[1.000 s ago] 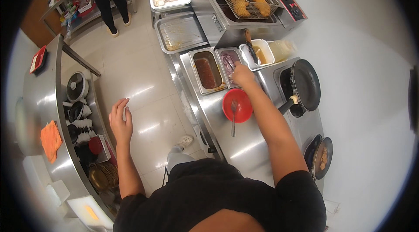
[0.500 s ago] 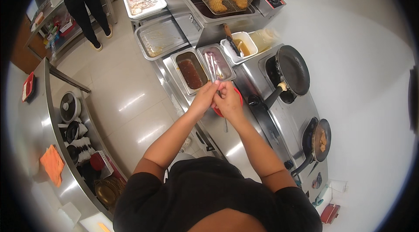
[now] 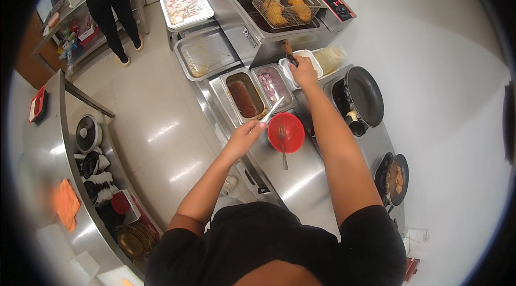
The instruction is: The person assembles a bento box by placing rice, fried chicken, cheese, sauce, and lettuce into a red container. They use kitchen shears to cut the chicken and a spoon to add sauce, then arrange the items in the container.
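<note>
My left hand is closed around slim silver tongs, which point toward the metal pan of sliced purple onion. Just right of that hand sits a red bowl with a fork leaning in it. My right hand reaches forward over a white tub and grips a dark utensil with a wooden handle; its lower part is hidden by the hand. A metal pan of brown-red sauce stands beside the onion pan.
Ahead is a fryer with a wire basket of golden fried pieces. Frying pans stand on the right. A white tray of raw strips and a metal tray lie front left. Another person stands far left.
My hands, earlier together over the red bowl, are apart. The right moved forward to the wood-handled utensil; the left kept the tongs, drawn back slightly. The red bowl and fork are uncovered.
</note>
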`<state>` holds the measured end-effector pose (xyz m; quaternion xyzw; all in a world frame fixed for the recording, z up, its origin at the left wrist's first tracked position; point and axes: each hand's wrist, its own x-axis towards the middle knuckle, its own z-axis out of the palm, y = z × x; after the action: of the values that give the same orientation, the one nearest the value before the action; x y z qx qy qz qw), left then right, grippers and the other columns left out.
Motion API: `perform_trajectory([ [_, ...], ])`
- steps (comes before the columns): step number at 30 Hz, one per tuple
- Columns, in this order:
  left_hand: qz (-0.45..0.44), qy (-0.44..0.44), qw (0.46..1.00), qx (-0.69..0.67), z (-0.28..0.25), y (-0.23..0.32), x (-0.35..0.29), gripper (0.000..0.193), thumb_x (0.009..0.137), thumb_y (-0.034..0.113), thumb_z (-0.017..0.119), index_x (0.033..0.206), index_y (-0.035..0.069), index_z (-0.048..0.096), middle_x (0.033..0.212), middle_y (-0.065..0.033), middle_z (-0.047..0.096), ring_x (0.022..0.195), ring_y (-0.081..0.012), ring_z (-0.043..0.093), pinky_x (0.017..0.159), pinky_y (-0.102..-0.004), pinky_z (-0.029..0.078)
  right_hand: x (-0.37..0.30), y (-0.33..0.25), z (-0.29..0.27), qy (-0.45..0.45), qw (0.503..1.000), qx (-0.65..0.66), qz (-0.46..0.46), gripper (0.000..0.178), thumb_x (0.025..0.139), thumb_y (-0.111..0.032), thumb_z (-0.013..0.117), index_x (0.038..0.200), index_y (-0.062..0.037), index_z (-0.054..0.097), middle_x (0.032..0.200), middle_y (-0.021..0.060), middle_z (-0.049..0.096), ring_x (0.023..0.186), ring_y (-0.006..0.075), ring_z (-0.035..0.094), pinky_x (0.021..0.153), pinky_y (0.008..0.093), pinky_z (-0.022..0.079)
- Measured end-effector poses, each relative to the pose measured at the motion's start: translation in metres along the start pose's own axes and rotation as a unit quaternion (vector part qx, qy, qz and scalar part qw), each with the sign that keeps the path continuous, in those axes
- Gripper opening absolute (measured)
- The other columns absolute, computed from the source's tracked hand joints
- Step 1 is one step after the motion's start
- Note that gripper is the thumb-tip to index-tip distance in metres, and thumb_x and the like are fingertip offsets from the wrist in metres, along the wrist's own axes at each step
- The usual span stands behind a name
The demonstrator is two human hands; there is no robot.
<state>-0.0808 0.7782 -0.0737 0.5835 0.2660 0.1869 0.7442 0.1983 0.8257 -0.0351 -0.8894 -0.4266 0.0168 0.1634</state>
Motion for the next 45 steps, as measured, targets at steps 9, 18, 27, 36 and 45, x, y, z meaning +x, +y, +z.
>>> perform_trajectory([
  [9,0.049,0.056,0.995,0.066,-0.027,0.004,-0.007,0.036,0.092,0.033,0.052,0.112,0.004,0.058,0.083,0.0032,0.054,0.075,-0.0064,0.046,0.069,-0.0204,0.038,-0.062,-0.004,-0.061,0.020,0.878,0.472,0.080,0.025,0.083,-0.023,0.058,0.099,-0.0037,0.057,0.082,0.0067,0.062,0.062,0.0103,0.056,0.062,0.0215,0.040],
  [18,0.145,0.113,0.955,0.231,-0.018,0.013,0.018,0.038,0.082,0.026,0.065,0.114,0.007,0.058,0.103,-0.0098,0.064,0.085,-0.0171,0.062,0.076,-0.0295,0.048,-0.123,0.019,-0.009,-0.164,0.607,0.750,0.207,0.020,0.089,-0.029,0.048,0.090,-0.0105,0.055,0.079,0.0025,0.059,0.068,0.0142,0.054,0.061,0.0253,0.039],
  [27,0.144,0.175,0.953,0.200,-0.016,0.003,0.031,0.041,0.079,0.034,0.063,0.110,0.008,0.059,0.089,-0.0147,0.065,0.083,-0.0310,0.062,0.073,-0.0402,0.048,-0.139,-0.012,-0.042,-0.095,0.704,0.696,0.106,0.028,0.089,-0.042,0.053,0.090,-0.0141,0.048,0.077,0.0025,0.050,0.065,0.0148,0.045,0.062,0.0257,0.036],
  [36,0.156,0.180,0.948,0.212,0.002,0.015,0.022,0.040,0.080,0.036,0.061,0.107,0.005,0.061,0.091,-0.0180,0.065,0.086,-0.0349,0.061,0.076,-0.0411,0.047,-0.192,0.009,-0.035,-0.032,0.868,0.488,-0.084,0.037,0.091,-0.024,0.053,0.121,-0.0037,0.042,0.095,0.0044,0.051,0.066,0.0104,0.049,0.055,0.0225,0.040],
  [45,0.092,0.032,0.991,0.087,0.045,0.029,-0.012,0.045,0.084,0.037,0.062,0.111,0.002,0.059,0.102,-0.0121,0.063,0.091,-0.0181,0.060,0.080,-0.0307,0.047,-0.282,0.033,-0.060,-0.060,0.884,0.463,0.016,0.070,0.073,-0.018,0.070,0.133,-0.0077,0.036,0.116,0.0084,0.050,0.095,0.0177,0.054,0.076,0.0282,0.046],
])
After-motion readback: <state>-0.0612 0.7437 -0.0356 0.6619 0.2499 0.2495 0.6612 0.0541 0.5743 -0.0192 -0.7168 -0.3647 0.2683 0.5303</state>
